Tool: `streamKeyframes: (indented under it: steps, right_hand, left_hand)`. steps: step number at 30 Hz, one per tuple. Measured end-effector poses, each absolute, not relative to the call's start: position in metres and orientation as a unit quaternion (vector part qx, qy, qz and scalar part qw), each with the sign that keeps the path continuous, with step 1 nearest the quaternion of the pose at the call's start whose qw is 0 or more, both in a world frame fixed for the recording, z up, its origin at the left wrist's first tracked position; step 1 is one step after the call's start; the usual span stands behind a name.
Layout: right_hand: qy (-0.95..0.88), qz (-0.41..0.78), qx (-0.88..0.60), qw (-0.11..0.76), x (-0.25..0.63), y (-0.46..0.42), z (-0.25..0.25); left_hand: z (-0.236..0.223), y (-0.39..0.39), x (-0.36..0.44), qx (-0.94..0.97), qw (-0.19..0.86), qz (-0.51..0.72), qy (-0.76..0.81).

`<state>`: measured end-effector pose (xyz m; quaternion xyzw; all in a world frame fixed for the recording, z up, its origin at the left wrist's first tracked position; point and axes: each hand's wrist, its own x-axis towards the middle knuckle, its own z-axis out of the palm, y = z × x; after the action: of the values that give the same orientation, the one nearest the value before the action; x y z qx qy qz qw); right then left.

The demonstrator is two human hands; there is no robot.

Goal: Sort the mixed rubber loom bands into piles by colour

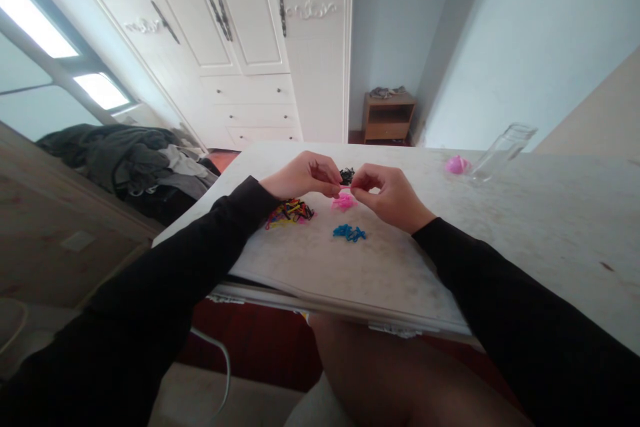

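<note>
Between my left hand [320,177] and my right hand [383,190] is a small pink hair tie [345,187], pinched at each end by thumb and fingers. Just below it on the tabletop lies a little pile of pink hair ties [344,201]. Partly hidden behind the hands is a black pile [347,175]. Nearer to me sits a blue pile [349,233]. A larger heap of mixed colours [290,213], with black, yellow, red and pink pieces, lies beneath my left wrist.
The pale table [310,260] has its front edge close to my legs. At the back right lean a clear glass bottle [503,153] and a round pink object [457,165]. Clothes [130,153] are heaped off the left side. Behind stand a white wardrobe [320,80] and a small wooden cabinet [389,117].
</note>
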<state>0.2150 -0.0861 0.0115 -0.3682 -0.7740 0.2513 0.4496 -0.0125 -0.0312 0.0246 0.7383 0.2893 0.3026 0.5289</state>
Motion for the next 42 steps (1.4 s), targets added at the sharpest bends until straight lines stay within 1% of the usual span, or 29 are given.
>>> streamKeyframes:
  steps: [5, 10, 15, 21, 24, 28, 35, 38, 42]
  right_hand:
    - [-0.762, 0.273, -0.367, 0.458, 0.2147, -0.0850, 0.0103]
    - [-0.758, 0.254, -0.377, 0.467, 0.2177, -0.0828, 0.0084]
    - [-0.781, 0.220, -0.400, 0.426, 0.2194, -0.0815, 0.0063]
    - [-0.805, 0.224, -0.393, 0.385, 0.2189, -0.0793, 0.0022]
    - [-0.795, 0.213, -0.401, 0.401, 0.2189, -0.0791, 0.0026]
    - [-0.785, 0.227, -0.390, 0.425, 0.2176, -0.0812, 0.0060]
    - [-0.797, 0.187, -0.394, 0.419, 0.2180, -0.0813, 0.0065]
    - [-0.799, 0.186, -0.402, 0.406, 0.2188, -0.0795, 0.0039]
    - [-0.804, 0.200, -0.403, 0.388, 0.2182, -0.0778, 0.0013]
  left_hand:
    - [0.0259, -0.0319, -0.0128, 0.738, 0.517, 0.318, 0.296]
    - [0.0257, -0.0307, -0.0138, 0.727, 0.516, 0.334, 0.307]
    - [0.0239, -0.0285, -0.0139, 0.715, 0.508, 0.355, 0.324]
    - [0.0220, -0.0284, -0.0131, 0.719, 0.512, 0.342, 0.324]
    - [0.0214, -0.0283, -0.0131, 0.726, 0.510, 0.333, 0.320]
    - [0.0213, -0.0285, -0.0125, 0.734, 0.509, 0.324, 0.310]
    - [0.0216, -0.0293, -0.0134, 0.731, 0.504, 0.329, 0.322]
    - [0.0206, -0.0283, -0.0144, 0.724, 0.501, 0.345, 0.324]
    - [0.0173, -0.0264, -0.0146, 0.708, 0.529, 0.347, 0.312]
